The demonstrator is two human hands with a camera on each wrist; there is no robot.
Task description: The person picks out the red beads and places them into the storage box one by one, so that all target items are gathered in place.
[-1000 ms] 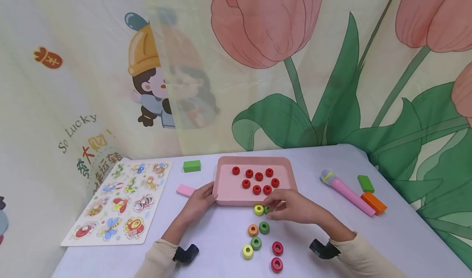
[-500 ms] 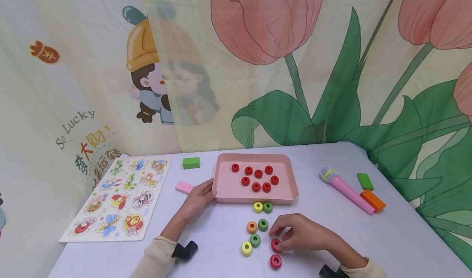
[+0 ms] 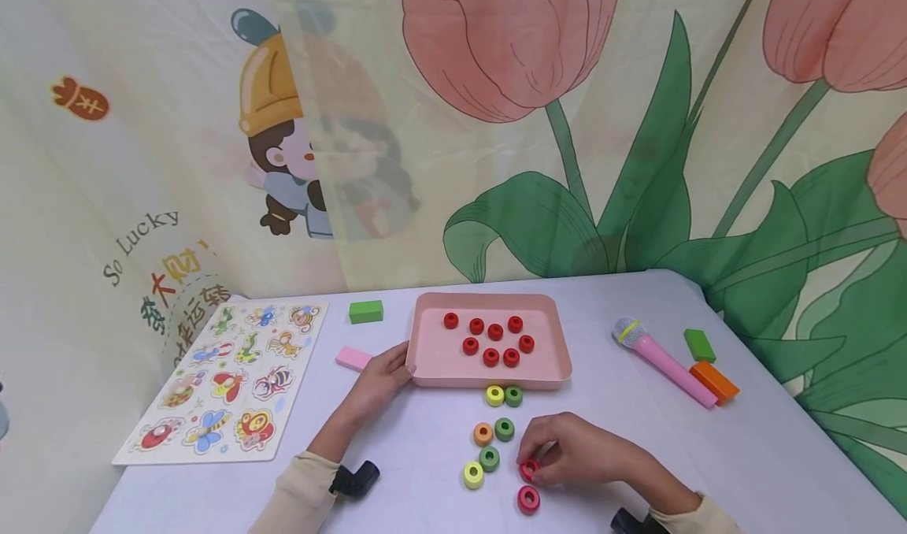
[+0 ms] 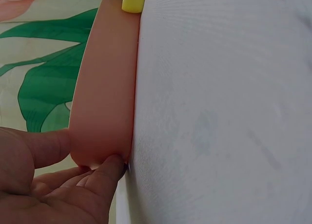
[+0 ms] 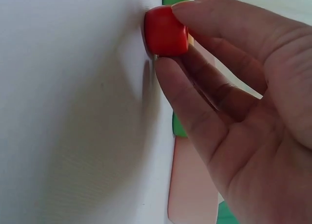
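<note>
In the head view my left hand [image 3: 379, 378] holds the near left corner of a shallow pink tray [image 3: 435, 365]; the left wrist view has its thumb at the rim and fingers under the corner. Several red ring beads [image 3: 495, 331] lie spread inside the tray. My right hand [image 3: 584, 449] pinches a loose red ring bead [image 5: 165, 31] between thumb and a finger, at the table surface. Just nearer lies another red bead [image 3: 527, 509]. To the left are loose green [image 3: 489, 468], yellow [image 3: 473, 483] and orange beads [image 3: 483, 442].
A yellow [image 3: 494, 404] and a green bead [image 3: 513, 404] sit against the tray's front wall. An insect puzzle board [image 3: 237, 424] lies left, near green [image 3: 365, 312] and pink blocks [image 3: 352, 357]. A toy microphone [image 3: 669, 368] and green [image 3: 699, 346] and orange blocks [image 3: 716, 383] lie right.
My right hand has moved from the tray's front edge toward me, to the farther of the two loose red beads, and now pinches it. The left hand has stayed at the tray corner.
</note>
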